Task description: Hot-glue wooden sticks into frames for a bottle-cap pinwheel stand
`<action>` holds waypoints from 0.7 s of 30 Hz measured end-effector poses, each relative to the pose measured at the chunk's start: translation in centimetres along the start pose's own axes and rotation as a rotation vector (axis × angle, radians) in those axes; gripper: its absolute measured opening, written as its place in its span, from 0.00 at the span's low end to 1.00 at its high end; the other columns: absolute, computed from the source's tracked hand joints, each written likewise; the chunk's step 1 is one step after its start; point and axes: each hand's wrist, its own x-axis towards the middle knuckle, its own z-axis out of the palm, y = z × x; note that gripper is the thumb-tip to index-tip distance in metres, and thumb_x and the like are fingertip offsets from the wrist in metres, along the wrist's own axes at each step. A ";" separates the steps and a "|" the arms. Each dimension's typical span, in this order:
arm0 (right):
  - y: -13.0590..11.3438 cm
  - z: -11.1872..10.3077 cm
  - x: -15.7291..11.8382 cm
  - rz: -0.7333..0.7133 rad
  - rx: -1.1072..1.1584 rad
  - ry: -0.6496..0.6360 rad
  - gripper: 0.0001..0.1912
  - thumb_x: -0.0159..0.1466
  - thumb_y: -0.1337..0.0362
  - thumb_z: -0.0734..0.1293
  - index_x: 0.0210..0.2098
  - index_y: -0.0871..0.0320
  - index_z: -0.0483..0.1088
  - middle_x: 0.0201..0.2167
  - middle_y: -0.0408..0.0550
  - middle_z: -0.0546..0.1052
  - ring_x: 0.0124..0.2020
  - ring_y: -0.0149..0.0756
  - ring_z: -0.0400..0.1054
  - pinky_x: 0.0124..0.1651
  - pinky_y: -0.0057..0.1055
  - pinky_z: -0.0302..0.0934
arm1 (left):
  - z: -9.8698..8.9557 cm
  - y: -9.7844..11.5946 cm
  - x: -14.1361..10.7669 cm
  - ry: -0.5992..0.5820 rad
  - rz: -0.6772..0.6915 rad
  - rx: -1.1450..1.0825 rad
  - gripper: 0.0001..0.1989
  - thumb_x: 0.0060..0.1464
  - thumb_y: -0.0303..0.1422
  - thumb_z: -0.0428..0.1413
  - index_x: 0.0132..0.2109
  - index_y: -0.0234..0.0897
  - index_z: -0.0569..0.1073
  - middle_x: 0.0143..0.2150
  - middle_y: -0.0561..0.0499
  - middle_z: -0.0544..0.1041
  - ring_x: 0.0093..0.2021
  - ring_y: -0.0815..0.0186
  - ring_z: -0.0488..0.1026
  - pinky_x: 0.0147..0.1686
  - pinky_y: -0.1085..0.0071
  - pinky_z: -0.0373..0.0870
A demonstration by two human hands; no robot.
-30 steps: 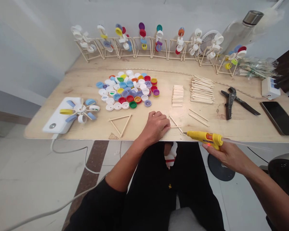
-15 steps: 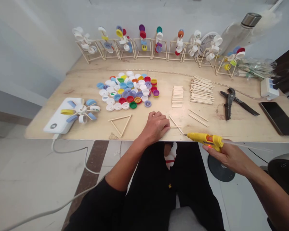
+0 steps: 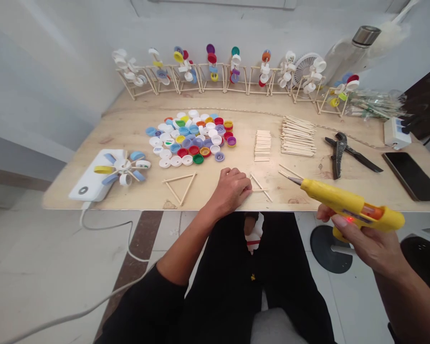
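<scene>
My left hand rests at the table's front edge, fingers closed on wooden sticks that cross just right of its fingertips. My right hand grips a yellow glue gun, raised over the front edge, its nozzle pointing left above two loose sticks. A stick triangle lies left of my left hand. Behind my hands are a pile of short sticks, a pile of longer sticks and many coloured bottle caps.
Several stick frames with cap wheels line the back of the table. A cap wheel lies on a white power bank at left. Pliers, a phone, a socket block and a bottle stand or lie at right.
My right hand has lifted the glue gun up and to the right, off the crossed sticks' end. My left hand has barely moved. The view has tilted slightly.
</scene>
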 end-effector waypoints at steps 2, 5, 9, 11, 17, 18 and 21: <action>0.4 0.3 -0.2 0.006 -0.008 -0.035 0.13 0.60 0.51 0.64 0.33 0.53 0.73 0.31 0.46 0.75 0.35 0.35 0.71 0.38 0.30 0.69 | 0.0 0.0 0.0 -0.004 -0.003 0.004 0.07 0.54 0.29 0.53 0.29 0.37 0.71 0.31 0.51 0.75 0.38 0.63 0.65 0.44 0.61 0.54; 1.8 0.8 -0.6 0.078 -0.079 -0.133 0.16 0.60 0.49 0.64 0.34 0.56 0.73 0.31 0.48 0.76 0.33 0.36 0.71 0.36 0.31 0.69 | 0.0 0.1 0.0 -0.004 -0.005 0.005 0.07 0.55 0.29 0.53 0.29 0.37 0.71 0.31 0.51 0.75 0.38 0.63 0.65 0.44 0.61 0.54; 3.5 1.6 -0.8 0.164 -0.202 -0.220 0.21 0.61 0.47 0.61 0.36 0.58 0.73 0.29 0.48 0.76 0.30 0.37 0.71 0.35 0.33 0.68 | 0.1 0.1 0.0 0.008 -0.001 0.009 0.07 0.55 0.29 0.53 0.29 0.37 0.71 0.30 0.51 0.75 0.37 0.63 0.65 0.44 0.61 0.54; 3.6 1.9 -0.7 0.162 -0.224 -0.220 0.21 0.61 0.47 0.61 0.37 0.58 0.73 0.31 0.49 0.76 0.32 0.38 0.71 0.38 0.33 0.68 | 0.2 0.0 0.0 0.011 0.002 0.010 0.07 0.54 0.28 0.53 0.29 0.37 0.71 0.30 0.51 0.75 0.37 0.63 0.66 0.44 0.60 0.54; 1.4 0.6 -0.7 0.077 -0.080 0.003 0.13 0.59 0.52 0.66 0.36 0.54 0.73 0.33 0.47 0.76 0.35 0.39 0.71 0.39 0.35 0.69 | 0.3 -0.2 -0.1 0.008 0.006 0.010 0.06 0.55 0.29 0.53 0.29 0.37 0.71 0.31 0.51 0.75 0.38 0.62 0.66 0.45 0.60 0.54; 0.9 0.0 -0.9 0.035 -0.024 0.114 0.11 0.59 0.53 0.66 0.36 0.53 0.72 0.33 0.47 0.75 0.35 0.40 0.70 0.39 0.37 0.68 | 0.3 -0.2 -0.1 0.008 0.006 0.010 0.06 0.55 0.29 0.53 0.29 0.37 0.71 0.31 0.51 0.75 0.38 0.62 0.66 0.45 0.60 0.54; -0.7 -1.5 -1.6 -0.148 0.148 0.429 0.09 0.59 0.52 0.65 0.36 0.45 0.71 0.34 0.46 0.71 0.39 0.44 0.68 0.44 0.44 0.66 | 0.3 -0.2 -0.1 0.007 0.008 0.009 0.07 0.55 0.30 0.53 0.30 0.37 0.71 0.31 0.50 0.75 0.38 0.62 0.66 0.45 0.59 0.54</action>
